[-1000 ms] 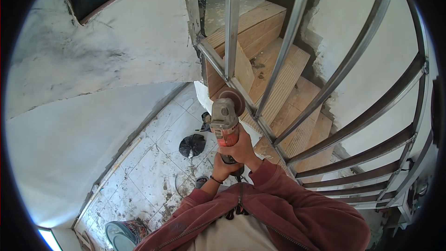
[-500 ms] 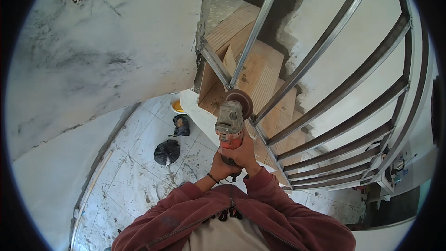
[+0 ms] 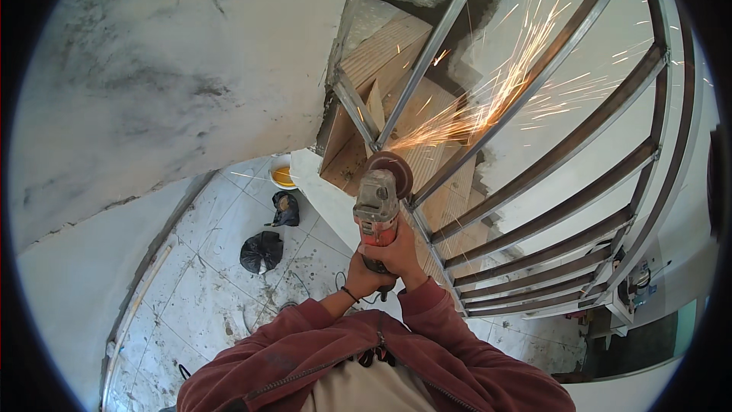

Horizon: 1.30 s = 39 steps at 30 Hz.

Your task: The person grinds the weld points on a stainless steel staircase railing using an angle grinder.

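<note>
Both of my hands are closed on a red and grey angle grinder (image 3: pixel 377 202). Around the rear of its body, low down, is my left hand (image 3: pixel 366 276), with a dark band at the wrist. My right hand (image 3: pixel 402 250) wraps the red housing just above it. The round brown disc (image 3: pixel 394 170) meets the metal railing (image 3: pixel 415 210) near the foot of an upright bar. Bright orange sparks (image 3: pixel 488 111) spray from there up and to the right, past the bars. The exact contact point is partly hidden by the disc.
Wooden stair steps (image 3: pixel 393 49) lie behind the railing. A rough plastered wall (image 3: pixel 175 84) fills the left. On the dirty tiled floor (image 3: pixel 183 297) below are black plastic bags (image 3: pixel 261 250) and a white bucket (image 3: pixel 280 173) with something yellow in it. A long pole (image 3: pixel 141 301) lies by the wall.
Sparks now fly from the disc at the railing; none showed before. My grip on the grinder is the same. The view has shifted slightly.
</note>
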Tool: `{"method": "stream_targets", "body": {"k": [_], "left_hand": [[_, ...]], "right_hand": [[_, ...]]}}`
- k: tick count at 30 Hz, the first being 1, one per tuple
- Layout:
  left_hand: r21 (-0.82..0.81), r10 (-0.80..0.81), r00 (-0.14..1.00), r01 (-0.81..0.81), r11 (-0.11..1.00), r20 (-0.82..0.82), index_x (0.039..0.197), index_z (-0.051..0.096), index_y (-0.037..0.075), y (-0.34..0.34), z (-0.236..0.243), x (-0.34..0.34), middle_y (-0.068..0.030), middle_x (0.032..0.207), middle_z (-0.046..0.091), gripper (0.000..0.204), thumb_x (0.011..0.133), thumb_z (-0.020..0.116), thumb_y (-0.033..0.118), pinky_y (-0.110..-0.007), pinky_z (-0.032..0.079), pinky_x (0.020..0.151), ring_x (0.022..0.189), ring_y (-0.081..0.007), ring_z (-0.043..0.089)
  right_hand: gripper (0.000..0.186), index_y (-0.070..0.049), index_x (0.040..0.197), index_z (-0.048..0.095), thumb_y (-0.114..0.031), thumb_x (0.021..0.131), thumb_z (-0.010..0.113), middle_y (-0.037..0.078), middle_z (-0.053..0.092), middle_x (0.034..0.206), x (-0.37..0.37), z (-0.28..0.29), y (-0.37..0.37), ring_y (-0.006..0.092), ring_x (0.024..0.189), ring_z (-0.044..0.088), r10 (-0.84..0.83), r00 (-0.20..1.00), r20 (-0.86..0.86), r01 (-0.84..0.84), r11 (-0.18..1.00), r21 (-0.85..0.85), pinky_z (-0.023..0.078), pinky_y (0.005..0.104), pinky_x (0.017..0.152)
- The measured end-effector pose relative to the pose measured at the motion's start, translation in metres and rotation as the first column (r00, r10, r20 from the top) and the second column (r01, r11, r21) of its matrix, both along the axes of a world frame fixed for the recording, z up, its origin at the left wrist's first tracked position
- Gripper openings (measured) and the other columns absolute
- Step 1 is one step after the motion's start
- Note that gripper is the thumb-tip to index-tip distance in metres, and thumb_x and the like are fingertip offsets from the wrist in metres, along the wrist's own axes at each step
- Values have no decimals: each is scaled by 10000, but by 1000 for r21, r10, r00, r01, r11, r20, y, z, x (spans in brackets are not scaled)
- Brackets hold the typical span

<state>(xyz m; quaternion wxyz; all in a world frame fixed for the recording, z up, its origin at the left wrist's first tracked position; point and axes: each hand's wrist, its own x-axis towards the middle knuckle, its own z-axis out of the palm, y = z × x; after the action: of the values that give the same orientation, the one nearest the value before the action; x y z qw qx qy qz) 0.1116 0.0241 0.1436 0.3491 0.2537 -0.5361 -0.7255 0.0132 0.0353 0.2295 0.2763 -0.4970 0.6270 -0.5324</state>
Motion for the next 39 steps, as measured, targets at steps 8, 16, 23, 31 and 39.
{"method": "stream_targets", "body": {"k": [8, 16, 23, 31, 39], "left_hand": [[23, -13, 998, 14, 1000, -56, 1208, 471, 32, 3, 0, -4, -83, 1076, 614, 792, 521, 849, 140, -321, 515, 814, 946, -170, 616], [14, 3, 996, -1, 1000, -88, 1233, 452, 26, 3, 1, -5, -86, 1085, 613, 805, 531, 828, 142, -324, 514, 820, 960, -175, 618], [-12, 16, 994, -17, 1000, -108, 1212, 460, 35, -1, -6, -6, -81, 1049, 619, 801, 511, 834, 139, -322, 520, 793, 914, -168, 622], [37, -19, 997, 22, 999, -81, 1198, 470, 33, -4, 1, -1, -84, 1043, 618, 792, 509, 841, 149, -320, 522, 775, 899, -168, 619], [26, 55, 993, -52, 998, -109, 1133, 544, 9, -2, -2, -2, -66, 995, 647, 692, 522, 851, 112, -311, 525, 779, 879, -149, 635]], "right_hand": [[788, 32, 1209, 465, -198, 550, 831, 137, 638, 1065, -3, 4, 2, 207, 953, 624, 17, 1000, -22, -17, 1000, 20, 478, 317, 857], [780, 30, 1203, 464, -212, 557, 828, 132, 636, 1063, -4, 3, 0, 208, 952, 623, 47, 998, -34, -47, 999, 11, 476, 319, 858], [789, 19, 1220, 458, -183, 552, 827, 118, 619, 1089, 0, 9, -1, 190, 975, 603, 39, 999, -28, -38, 998, 52, 466, 315, 869], [814, 14, 1253, 441, -133, 550, 823, 100, 594, 1131, 0, 7, -4, 173, 1012, 578, 59, 998, -16, -57, 994, 91, 455, 309, 895], [790, 1, 1230, 459, -125, 541, 826, 79, 587, 1116, 4, 7, -4, 173, 990, 574, 26, 999, 28, -26, 999, 25, 452, 309, 893]]}}
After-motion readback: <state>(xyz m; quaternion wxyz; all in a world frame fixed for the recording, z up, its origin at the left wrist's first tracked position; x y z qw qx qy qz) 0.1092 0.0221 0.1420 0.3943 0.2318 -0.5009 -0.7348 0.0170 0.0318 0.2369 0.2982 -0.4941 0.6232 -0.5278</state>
